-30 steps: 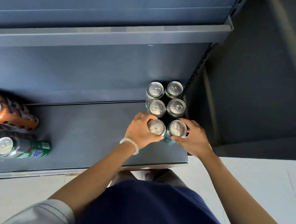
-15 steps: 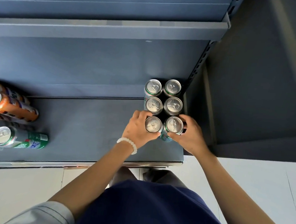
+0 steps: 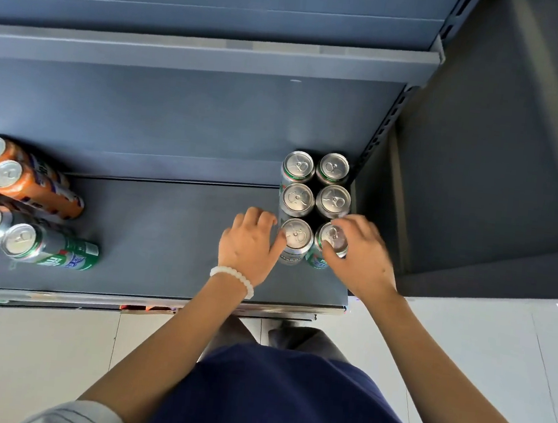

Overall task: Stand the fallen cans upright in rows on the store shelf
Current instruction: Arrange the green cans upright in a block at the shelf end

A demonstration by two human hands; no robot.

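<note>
upper shelf edge [image 3: 204, 52] grey, spans 9 to 2 o'clock | perforated upright [image 3: 384, 126] at 1 o'clock | pale tiled floor [image 3: 484, 339] 4 to 8 o'clock | white bead bracelet [image 3: 233, 278] centre | navy garment [image 3: 285, 405] at 6 o'clock

6 upright cans [image 3: 314, 203] stand at the shelf's [image 3: 165, 233] right; fallen cans [image 3: 23, 205] lie left.

Both hands reach forward, left hand [image 3: 248, 242] loosely curled, right hand [image 3: 357, 254] pinching.
</note>
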